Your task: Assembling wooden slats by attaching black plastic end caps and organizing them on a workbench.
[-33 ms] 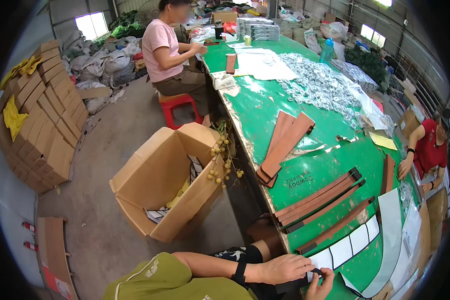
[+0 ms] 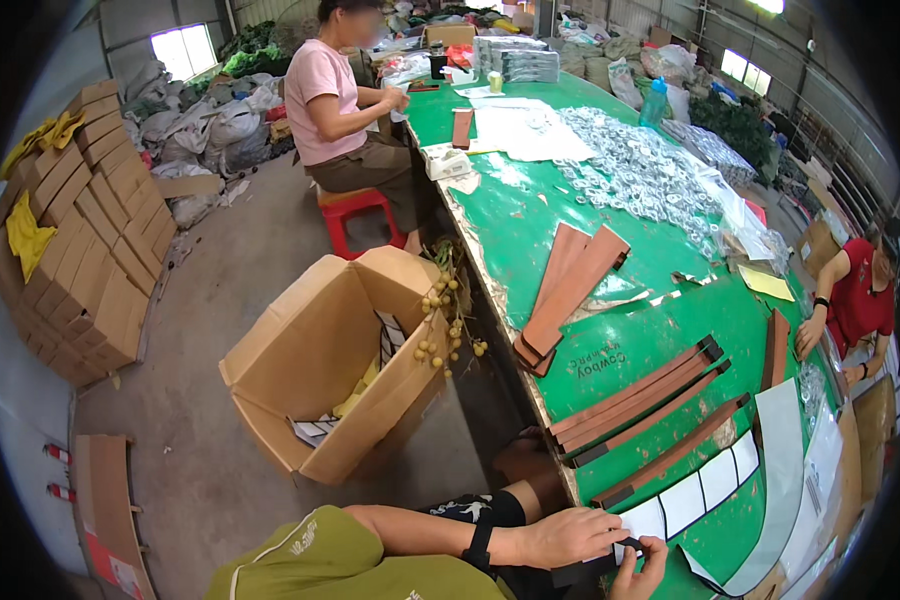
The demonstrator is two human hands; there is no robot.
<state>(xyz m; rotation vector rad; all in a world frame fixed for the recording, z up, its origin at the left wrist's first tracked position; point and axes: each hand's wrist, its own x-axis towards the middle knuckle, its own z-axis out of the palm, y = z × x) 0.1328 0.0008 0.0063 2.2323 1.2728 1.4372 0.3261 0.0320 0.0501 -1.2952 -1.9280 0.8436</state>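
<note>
At the near edge of the green table (image 2: 590, 390), my left hand (image 2: 568, 538) and my right hand (image 2: 640, 572) are close together, both closed on a black strip (image 2: 628, 546). A dark flat piece hangs beneath my left hand; where it ends is hidden. Beyond my fingers lies a row of white panels (image 2: 684, 505) with black dividing lines. Several brown strips with black ends (image 2: 635, 400) lie side by side past it, with a single brown strip (image 2: 675, 450) nearest the panels. A curved pale grey strip (image 2: 778, 480) lies right of the panels.
An open cardboard box (image 2: 300, 360) stands left of the table, a fruit sprig (image 2: 445, 310) by its rim. Brown flat strips (image 2: 575, 285) and many small metallic rings (image 2: 635, 170) lie farther along. One co-worker (image 2: 330, 110) sits far left; another (image 2: 860, 300) is at right.
</note>
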